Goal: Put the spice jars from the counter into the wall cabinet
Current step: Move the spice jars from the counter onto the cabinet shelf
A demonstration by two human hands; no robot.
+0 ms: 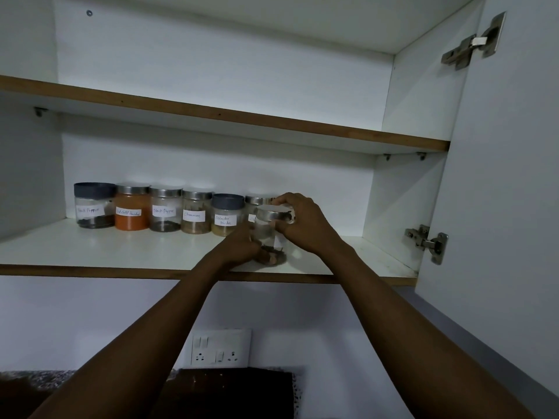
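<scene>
Clear glass jar (270, 237) with a steel lid and some dark spice at the bottom, sitting on the lower shelf (121, 252) of the open wall cabinet (408, 182), near the front edge, just right of and in front of a row of six labelled jars (165, 211) at the back. Right hand (302, 222) curled round the lid from the top, left hand (242, 247) gripping the lower part of the glass. Below the cabinet, white socket plate (220, 347) on the wall, dark speckled tabletop (36, 379) at bottom left.
</scene>
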